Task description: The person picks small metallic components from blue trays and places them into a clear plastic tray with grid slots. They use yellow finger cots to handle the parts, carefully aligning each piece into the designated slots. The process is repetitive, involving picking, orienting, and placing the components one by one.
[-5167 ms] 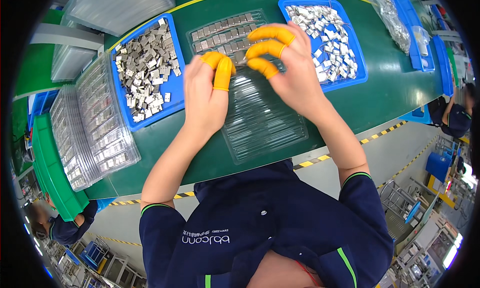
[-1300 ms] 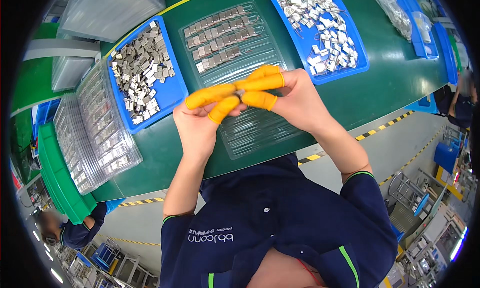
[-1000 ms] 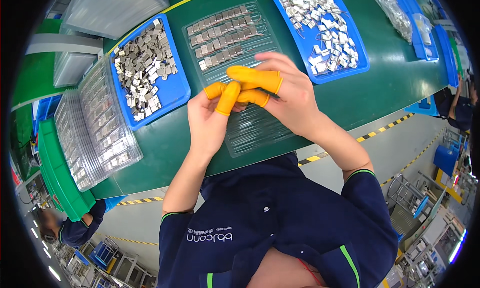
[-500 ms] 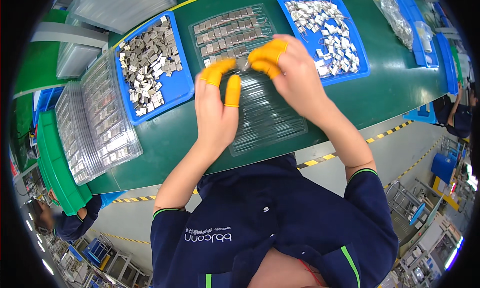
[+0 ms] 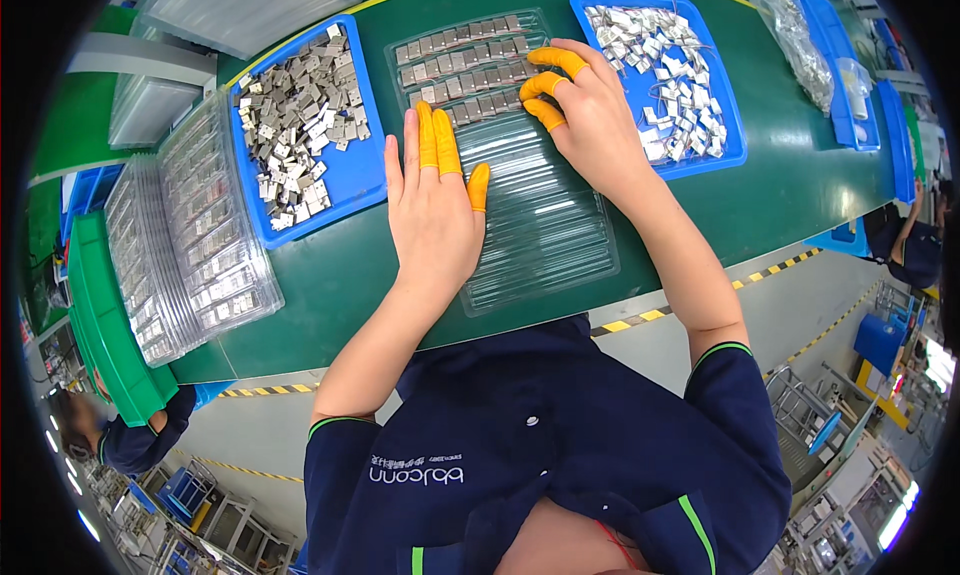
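A clear ribbed plastic tray (image 5: 540, 230) lies on the bench in front of me. Several rows of small grey metal-cased connectors (image 5: 470, 83) with thin wires fill its far part; the near grooves hold nothing. My left hand (image 5: 435, 210) rests palm down along the tray's left side, its fingers stretched toward the lowest filled row. Yellow finger cots cover some of its fingers. My right hand (image 5: 585, 110) is at the right ends of the rows, its yellow-capped fingers bent and apart, touching the tray or the wires there. I see nothing held in it.
Left of the tray, a blue bin (image 5: 372, 170) holds loose grey metal shells. At right, another blue bin (image 5: 735, 140) has white wired connectors. Stacked filled clear trays (image 5: 215, 225) and a green bin (image 5: 110, 315) stand far left. Bagged parts (image 5: 800, 50) lie at far right.
My hands have moved apart from the lowest filled row. The left has flattened along the tray's left side; the right has shifted up and right to the row ends.
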The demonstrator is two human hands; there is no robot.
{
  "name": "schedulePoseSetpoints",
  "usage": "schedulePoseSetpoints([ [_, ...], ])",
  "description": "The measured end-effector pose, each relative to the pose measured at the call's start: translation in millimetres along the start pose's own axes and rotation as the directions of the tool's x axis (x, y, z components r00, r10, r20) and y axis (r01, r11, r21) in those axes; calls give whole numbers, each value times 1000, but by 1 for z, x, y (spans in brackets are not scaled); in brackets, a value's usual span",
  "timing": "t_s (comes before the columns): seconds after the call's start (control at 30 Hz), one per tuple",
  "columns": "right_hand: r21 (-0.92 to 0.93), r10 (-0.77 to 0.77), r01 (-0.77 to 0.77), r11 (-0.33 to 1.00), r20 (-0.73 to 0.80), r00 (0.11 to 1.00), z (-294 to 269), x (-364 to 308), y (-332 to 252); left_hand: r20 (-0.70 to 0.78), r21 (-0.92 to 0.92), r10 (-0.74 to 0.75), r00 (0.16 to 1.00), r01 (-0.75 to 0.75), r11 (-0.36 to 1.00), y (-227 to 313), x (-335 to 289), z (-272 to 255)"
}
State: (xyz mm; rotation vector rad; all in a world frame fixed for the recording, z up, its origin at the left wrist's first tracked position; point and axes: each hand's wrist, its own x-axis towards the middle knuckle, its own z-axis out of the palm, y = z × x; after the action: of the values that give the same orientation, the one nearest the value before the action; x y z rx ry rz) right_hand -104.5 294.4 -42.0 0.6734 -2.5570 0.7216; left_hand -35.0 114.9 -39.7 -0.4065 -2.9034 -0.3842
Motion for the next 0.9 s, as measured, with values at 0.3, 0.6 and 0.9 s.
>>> schedulePoseSetpoints([
  [0.3, 12, 35, -35, 999, -5, 999, -4, -2, 2, -24, -65, -74, 997, 72, 995, 6, 3, -6],
  [0.6, 46, 26, -30, 998, 99, 995, -6, -8, -14, -8, 22, -94, 996, 94, 995, 2, -1, -9],
  [0.9, 2, -30, 30, 1000, 98, 995, -7, -10, -14, -45, -41, -82, 996, 81, 996, 4, -1, -10],
])
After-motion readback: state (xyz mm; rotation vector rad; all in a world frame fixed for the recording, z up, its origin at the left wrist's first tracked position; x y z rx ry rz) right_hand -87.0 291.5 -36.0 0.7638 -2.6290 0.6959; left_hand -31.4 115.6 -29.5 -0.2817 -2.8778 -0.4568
